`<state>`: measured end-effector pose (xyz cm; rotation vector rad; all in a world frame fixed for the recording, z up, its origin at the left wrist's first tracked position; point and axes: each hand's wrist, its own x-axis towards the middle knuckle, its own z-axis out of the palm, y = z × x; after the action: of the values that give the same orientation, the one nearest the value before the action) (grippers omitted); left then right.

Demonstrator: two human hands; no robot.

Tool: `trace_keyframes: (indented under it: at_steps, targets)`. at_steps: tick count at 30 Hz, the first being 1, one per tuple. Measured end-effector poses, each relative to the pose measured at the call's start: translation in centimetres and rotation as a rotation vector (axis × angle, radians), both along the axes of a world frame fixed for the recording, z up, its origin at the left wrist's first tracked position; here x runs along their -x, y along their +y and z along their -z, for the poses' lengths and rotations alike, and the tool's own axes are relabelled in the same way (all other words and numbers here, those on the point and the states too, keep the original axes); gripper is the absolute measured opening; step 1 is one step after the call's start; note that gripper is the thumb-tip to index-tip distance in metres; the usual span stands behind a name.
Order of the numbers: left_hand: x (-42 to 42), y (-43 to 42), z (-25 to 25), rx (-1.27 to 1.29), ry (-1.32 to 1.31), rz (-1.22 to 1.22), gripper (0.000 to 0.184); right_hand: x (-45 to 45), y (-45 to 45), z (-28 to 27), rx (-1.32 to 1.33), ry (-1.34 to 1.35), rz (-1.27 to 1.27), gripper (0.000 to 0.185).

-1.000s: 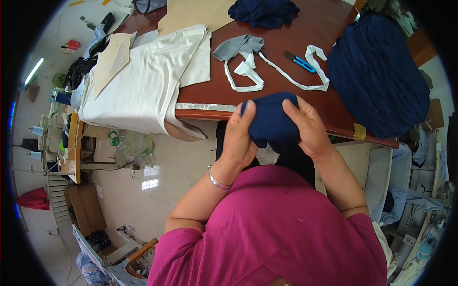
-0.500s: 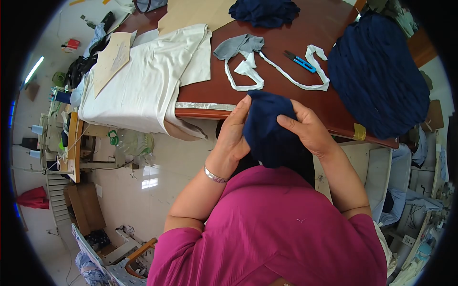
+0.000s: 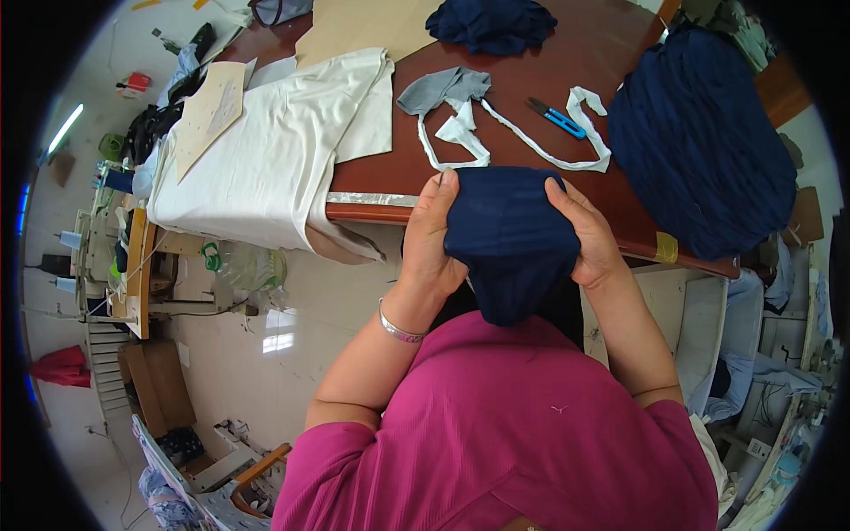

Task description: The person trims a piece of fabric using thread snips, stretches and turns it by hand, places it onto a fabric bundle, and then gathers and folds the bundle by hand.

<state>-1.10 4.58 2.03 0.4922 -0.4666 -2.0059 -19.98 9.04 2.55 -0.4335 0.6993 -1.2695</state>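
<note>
A piece of navy fabric (image 3: pixel 511 230) is stretched between my two hands, just in front of the table's edge. It looks like a small garment, perhaps underwear, but I cannot tell for sure. My left hand (image 3: pixel 432 237) grips its left edge with the thumb on top. On the opposite edge, my right hand (image 3: pixel 588 232) pinches it the same way. Beyond the fabric, blue-handled thread snips (image 3: pixel 560 119) lie on the table beside a white fabric strip (image 3: pixel 540 146) and a grey cloth scrap (image 3: pixel 447 88).
The red-brown table (image 3: pixel 372 181) carries white fabric (image 3: pixel 266 142) draped over its front edge and a card pattern piece (image 3: pixel 211 111). A large navy fabric pile (image 3: pixel 704 146) sits at the right, a smaller navy bundle (image 3: pixel 491 22) at the back. A sewing machine (image 3: pixel 102 243) stands left.
My hands have moved apart and spread the navy fabric wider and flatter. My right thumb has shifted from the fabric's middle to its right edge.
</note>
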Motion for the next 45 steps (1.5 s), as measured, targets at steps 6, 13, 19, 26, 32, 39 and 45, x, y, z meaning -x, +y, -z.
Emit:
trace_keyframes:
  at_steps: [6, 13, 19, 26, 32, 39, 45]
  targets:
    - [1.3, 1.8, -0.5, 0.038, -0.141, 0.170, 0.038, -0.9, -0.6, 0.1, 0.014, -0.018, 0.021, 0.026]
    - [-0.7, 1.4, 0.0, -0.090, -0.029, 0.181, 0.041, 0.9, -1.2, 0.0, -0.118, -0.115, -0.093, 0.033]
    - [-0.8, 1.9, -3.0, -0.248, 0.229, 0.254, 0.035, -1.1, -1.1, 1.0, 0.103, 0.339, -0.091, 0.037]
    - [-1.7, 1.1, -1.1, -0.106, 0.410, 0.279, 0.035, -3.0, 0.6, 0.8, 0.498, 0.873, 0.020, 0.032]
    - [-1.7, 1.2, -3.3, -0.154, 0.257, 0.268, 0.030, -3.4, 0.5, 1.1, 0.337, 0.252, -0.049, 0.013]
    - [-3.5, -0.5, 0.4, -0.192, 0.250, 0.236, 0.025, -1.9, 1.1, -0.2, -0.001, -0.016, -0.229, 0.019]
    - [-2.8, -0.2, 0.1, -0.222, 0.166, 0.221, 0.025, -2.6, 1.6, -0.2, 0.086, 0.035, -0.220, 0.029]
